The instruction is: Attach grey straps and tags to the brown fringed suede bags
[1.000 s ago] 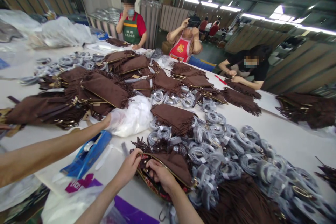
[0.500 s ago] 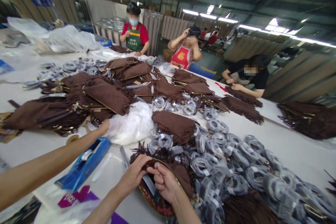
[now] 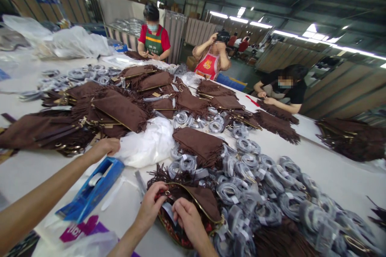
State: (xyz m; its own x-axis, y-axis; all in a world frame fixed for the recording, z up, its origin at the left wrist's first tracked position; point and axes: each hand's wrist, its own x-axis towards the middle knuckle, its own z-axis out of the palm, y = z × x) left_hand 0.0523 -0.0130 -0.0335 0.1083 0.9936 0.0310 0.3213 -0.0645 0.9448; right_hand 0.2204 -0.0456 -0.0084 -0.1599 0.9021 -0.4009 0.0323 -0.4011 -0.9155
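An open brown fringed bag with a gold zip rim and a patterned lining lies at the near table edge. My left hand is closed on its left rim, by the fringe. My right hand has its fingers curled into the bag's mouth, close to my left. A pale strip shows between the two hands, inside the opening. Whether either hand pinches it is unclear.
A co-worker's arm reaches in from the left, its hand between a blue tape dispenser and white plastic. Coiled grey straps lie to the right, brown bag piles behind. Three people work at the far side.
The co-worker's hand has drawn back from the white plastic toward the tape dispenser. My two hands have stayed at the bag's mouth, with the right one sliding a little deeper in.
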